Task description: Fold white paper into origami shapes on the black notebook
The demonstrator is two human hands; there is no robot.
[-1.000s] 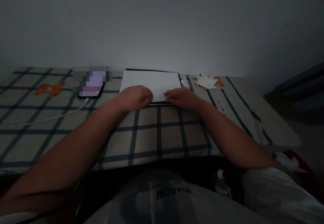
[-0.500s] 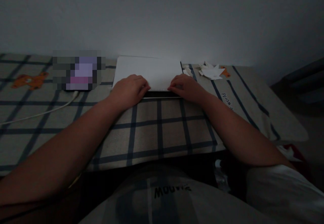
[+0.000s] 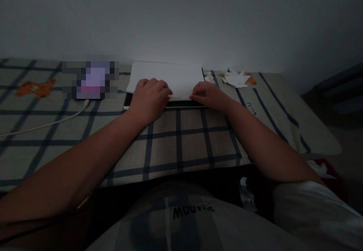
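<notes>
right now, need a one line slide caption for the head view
Left hand and right hand press the near edge of a white paper sheet on a checked cloth.
</notes>
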